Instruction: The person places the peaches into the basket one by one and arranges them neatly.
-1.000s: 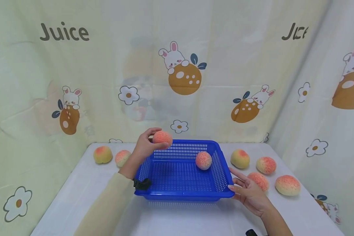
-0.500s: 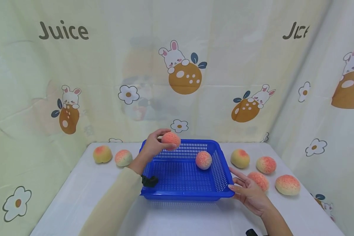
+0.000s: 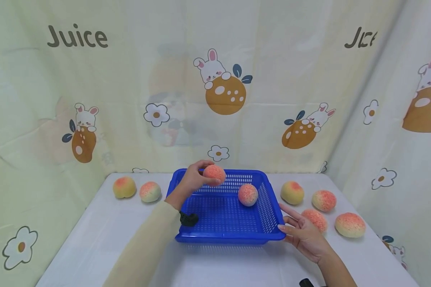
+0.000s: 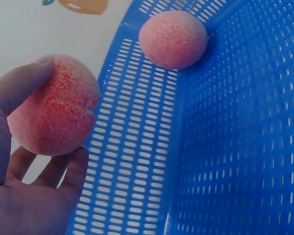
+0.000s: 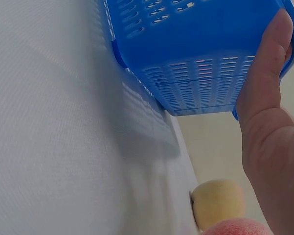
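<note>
Clasping a round pink peach (image 4: 58, 110), left fingers (image 4: 24, 83) could drop it if loosened; right fingers (image 5: 271, 56) pinch blue plastic basket (image 3: 222, 238).

Soft, even light fills the head view; a faint shadow spreads from the blue basket (image 3: 230, 236) toward the near edge of the surface (image 3: 222, 269). Both wrist views look dimmer.

A curtained-off corner (what kind of room, I can't tell): rabbit-print curtains (image 3: 186, 87) flank a white-covered surface (image 3: 215, 267).
</note>
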Available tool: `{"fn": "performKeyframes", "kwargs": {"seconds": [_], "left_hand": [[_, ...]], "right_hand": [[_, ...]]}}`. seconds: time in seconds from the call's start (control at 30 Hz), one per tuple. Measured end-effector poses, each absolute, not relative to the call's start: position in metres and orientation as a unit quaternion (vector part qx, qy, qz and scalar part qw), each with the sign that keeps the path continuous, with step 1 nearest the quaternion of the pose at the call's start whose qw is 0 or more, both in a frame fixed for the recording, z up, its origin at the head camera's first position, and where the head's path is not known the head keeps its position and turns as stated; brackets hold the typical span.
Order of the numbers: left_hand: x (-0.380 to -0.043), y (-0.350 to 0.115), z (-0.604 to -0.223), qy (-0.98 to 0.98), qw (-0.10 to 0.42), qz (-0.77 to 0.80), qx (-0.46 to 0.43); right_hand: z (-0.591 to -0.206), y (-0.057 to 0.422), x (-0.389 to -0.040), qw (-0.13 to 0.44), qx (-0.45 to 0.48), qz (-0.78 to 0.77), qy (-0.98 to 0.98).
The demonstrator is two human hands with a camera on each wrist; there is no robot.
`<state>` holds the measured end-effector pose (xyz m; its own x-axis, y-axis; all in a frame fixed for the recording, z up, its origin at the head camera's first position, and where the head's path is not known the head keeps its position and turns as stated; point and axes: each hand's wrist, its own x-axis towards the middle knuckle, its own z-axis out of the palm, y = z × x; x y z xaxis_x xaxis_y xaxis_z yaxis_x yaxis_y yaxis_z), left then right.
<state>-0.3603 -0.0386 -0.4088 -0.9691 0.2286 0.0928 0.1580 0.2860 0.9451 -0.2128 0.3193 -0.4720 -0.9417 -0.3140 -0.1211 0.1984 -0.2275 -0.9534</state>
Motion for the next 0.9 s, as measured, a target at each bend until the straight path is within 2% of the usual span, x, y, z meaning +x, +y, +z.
{"fn": "performKeyframes", "kwargs": {"seconds": [0.43,0.9], "left_hand": [[-0.369,-0.032,-0.423,0.826,0.065,0.545,0.126],[-0.364,-0.025,-0.431,0.853,0.076,0.504,0.115]], "right_hand": [[-0.473,0.32,-0.213,0.161,-0.062,-0.778,0.604],[-0.472,0.319,-0.212,0.164,-0.045,-0.778,0.605]]}}
